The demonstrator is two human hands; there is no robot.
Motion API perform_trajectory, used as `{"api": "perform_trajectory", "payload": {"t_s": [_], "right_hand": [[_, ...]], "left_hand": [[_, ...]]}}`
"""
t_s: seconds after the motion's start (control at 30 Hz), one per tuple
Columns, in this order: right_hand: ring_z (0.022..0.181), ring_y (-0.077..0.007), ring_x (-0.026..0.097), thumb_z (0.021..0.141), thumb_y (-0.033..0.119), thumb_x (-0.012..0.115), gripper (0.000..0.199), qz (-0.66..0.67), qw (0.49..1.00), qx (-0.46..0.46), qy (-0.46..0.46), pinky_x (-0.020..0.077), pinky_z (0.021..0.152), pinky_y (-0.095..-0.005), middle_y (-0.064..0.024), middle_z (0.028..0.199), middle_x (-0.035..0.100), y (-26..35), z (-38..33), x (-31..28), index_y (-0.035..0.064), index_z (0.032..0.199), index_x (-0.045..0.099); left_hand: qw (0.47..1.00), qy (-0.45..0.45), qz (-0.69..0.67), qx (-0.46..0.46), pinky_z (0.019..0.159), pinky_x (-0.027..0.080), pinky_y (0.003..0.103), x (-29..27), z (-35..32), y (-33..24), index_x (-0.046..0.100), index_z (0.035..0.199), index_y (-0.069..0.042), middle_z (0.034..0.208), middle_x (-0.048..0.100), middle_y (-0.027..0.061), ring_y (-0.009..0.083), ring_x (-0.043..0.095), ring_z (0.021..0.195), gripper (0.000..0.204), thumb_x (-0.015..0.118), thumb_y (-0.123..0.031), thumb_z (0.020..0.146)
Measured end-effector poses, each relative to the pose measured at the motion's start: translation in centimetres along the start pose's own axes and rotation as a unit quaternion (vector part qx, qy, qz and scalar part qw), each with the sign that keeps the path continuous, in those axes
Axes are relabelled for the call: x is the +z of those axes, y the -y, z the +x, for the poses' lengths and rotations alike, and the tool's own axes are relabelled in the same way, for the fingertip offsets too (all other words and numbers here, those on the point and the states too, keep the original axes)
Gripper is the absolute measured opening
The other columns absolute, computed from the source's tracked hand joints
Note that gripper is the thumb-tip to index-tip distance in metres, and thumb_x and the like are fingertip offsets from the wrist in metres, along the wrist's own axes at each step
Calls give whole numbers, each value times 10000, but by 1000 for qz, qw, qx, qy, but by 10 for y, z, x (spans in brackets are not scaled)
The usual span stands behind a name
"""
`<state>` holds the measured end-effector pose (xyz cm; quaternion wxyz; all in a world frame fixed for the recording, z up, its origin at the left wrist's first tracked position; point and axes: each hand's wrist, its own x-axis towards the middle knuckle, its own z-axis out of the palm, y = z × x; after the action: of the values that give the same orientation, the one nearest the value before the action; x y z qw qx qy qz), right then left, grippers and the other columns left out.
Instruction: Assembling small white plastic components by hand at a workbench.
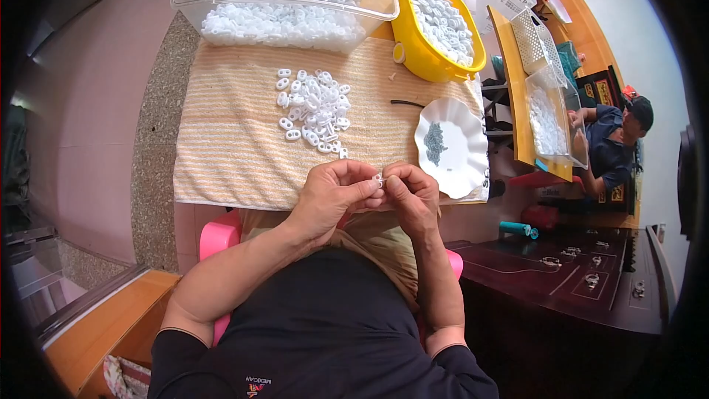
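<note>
Small white plastic piece (379,179) is being pinched by left hand (336,192) and right hand (410,196) at orange-striped cloth towel's (221,125) near edge. Pile of white two-holed plastic ovals (319,100) apparently being left unworked; finished count unclear.

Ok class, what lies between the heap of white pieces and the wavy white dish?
In the head view, mostly bare striped towel separates the heap from the dish, with a short black stick by the dish's upper left edge.
</note>
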<state>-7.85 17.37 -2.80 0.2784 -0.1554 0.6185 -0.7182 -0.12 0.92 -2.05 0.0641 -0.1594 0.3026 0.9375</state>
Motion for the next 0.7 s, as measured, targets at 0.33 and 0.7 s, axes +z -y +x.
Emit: {"api": "perform_trajectory", "payload": {"t_s": [0.33,0.7], "right_hand": [[824,-79,560,910,81,603,81,-24,999,-17,14,474,749,-214,-15,915,590,-1,1,-1,0,914,604],[819,-78,569,908,49,594,64,-69,997,-27,8,488,735,-211,-21,909,592,2,0,3,-14,904,604]], "left_hand": [[1000,5,6,-3,733,567,263,0,0,0,601,1013,21,912,653,89,140,650,800,150,625,-5,867],[999,2,32,10,728,566,260,-3,2,3,608,1004,31,894,659,93,139,651,782,146,629,-10,865]]}}
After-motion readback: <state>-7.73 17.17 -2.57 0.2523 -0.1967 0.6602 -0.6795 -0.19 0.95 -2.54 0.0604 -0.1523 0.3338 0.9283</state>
